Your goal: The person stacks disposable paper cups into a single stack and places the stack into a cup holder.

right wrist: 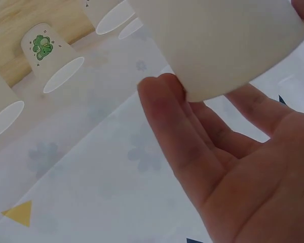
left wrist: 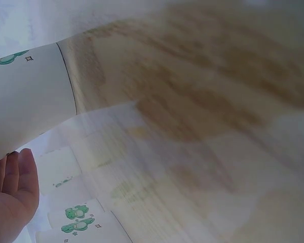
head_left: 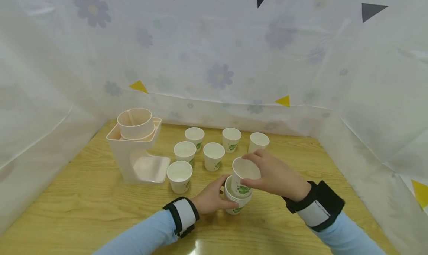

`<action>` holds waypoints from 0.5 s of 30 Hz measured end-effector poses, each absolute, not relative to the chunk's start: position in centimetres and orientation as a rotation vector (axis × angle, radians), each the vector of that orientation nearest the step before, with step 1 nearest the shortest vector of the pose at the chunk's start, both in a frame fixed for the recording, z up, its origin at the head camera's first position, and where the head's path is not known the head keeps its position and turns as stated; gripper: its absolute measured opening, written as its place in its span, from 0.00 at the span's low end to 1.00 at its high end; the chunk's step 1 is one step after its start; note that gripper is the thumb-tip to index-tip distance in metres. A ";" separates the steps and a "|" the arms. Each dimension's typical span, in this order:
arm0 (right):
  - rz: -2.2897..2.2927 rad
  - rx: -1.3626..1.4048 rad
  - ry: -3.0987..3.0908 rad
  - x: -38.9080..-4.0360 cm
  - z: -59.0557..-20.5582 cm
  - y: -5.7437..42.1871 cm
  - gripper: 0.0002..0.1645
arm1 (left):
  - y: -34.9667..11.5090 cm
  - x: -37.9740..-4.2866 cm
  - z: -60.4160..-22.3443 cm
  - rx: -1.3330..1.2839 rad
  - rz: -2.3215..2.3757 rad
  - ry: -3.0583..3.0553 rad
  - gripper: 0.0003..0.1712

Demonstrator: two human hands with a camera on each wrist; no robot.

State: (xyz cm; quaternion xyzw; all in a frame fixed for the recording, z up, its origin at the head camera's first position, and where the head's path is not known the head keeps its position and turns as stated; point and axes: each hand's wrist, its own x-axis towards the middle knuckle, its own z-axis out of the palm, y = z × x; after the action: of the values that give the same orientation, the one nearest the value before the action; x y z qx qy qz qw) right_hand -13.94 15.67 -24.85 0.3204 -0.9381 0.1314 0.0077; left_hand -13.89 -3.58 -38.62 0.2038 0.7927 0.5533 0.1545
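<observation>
My right hand [head_left: 274, 175] pinches a white paper cup [head_left: 238, 173] with a green print by its rim, thumb on the near side and fingers on the far side. The lower part of this cup overlaps the mouth of a short stack of paper cups [head_left: 233, 211]. Around that stack curls my left hand [head_left: 212, 199], thumb in front. In the right wrist view the pinched cup [right wrist: 228, 45] is large and close, the fingers [right wrist: 167, 131] at its rim. The left wrist view has a cup wall [left wrist: 25, 101] beside fingers [left wrist: 26, 177].
Several single paper cups stand upright beyond my hands, among them a near left one [head_left: 180, 178], a middle one [head_left: 214, 156] and a far right one [head_left: 259, 140]. A pale cream appliance [head_left: 125, 160] with a round top stands at the left. White flowered sheeting [head_left: 217, 43] encloses the wooden table [head_left: 100, 214].
</observation>
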 end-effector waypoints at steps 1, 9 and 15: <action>0.405 1.003 -2.942 -13.9 -24.9 15.7 0.35 | -3.5 -13.9 -38.6 0.581 1.584 2.273 0.40; 0.367 0.997 -2.980 -13.9 -25.7 15.2 0.39 | -3.5 -13.8 -38.5 0.588 1.587 2.275 0.41; 0.401 1.030 -2.988 -14.0 -26.7 15.0 0.40 | -3.5 -13.8 -38.4 0.593 1.600 2.277 0.41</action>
State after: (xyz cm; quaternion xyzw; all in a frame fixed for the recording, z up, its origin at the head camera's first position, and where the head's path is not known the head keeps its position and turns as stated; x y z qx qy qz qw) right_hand -13.96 15.05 -26.73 0.3232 -0.9377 0.1258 -0.0223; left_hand -13.77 -3.51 -38.40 0.2060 0.7916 0.5560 0.1476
